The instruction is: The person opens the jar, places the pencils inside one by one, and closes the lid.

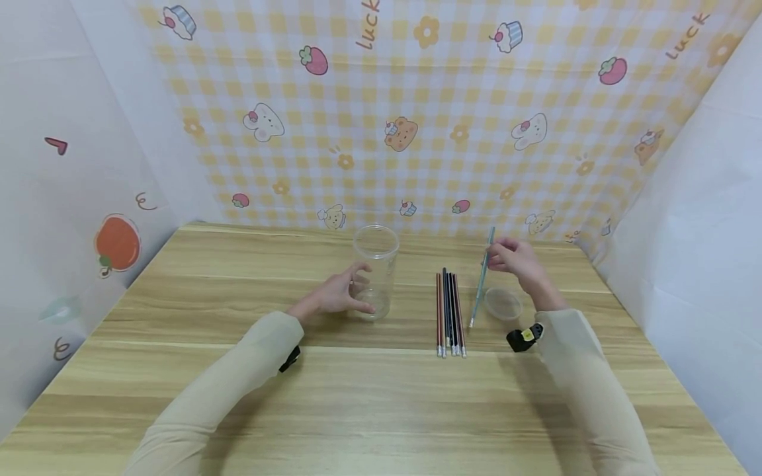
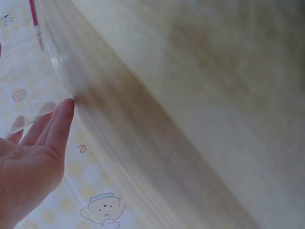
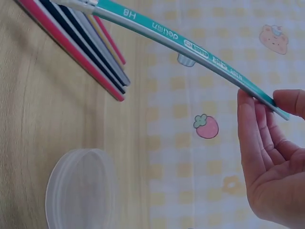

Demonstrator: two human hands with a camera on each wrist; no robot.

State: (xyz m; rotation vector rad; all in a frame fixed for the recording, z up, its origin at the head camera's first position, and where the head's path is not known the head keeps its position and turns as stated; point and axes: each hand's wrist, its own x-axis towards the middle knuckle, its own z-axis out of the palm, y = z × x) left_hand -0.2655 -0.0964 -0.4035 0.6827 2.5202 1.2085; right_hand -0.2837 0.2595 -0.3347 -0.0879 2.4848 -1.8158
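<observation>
A tall clear plastic cup (image 1: 383, 268) stands upright on the table, left of the pencils. My left hand (image 1: 340, 292) holds it low on its left side, thumb in front and fingers curved along the wall. In the left wrist view, the cup is hard to make out beside the hand (image 2: 43, 152). My right hand (image 1: 516, 261) pinches a teal pencil (image 3: 181, 45) near its unsharpened end. The pencil slants with its eraser end lowest, just right of a row of several red and black pencils (image 1: 450, 317).
Beneath the right hand lies a round clear lid (image 3: 52, 191) on the wooden table (image 1: 369, 410). A checked cloth (image 1: 369, 99) hangs along the table's far edge, with white cloth (image 1: 702, 231) at the sides.
</observation>
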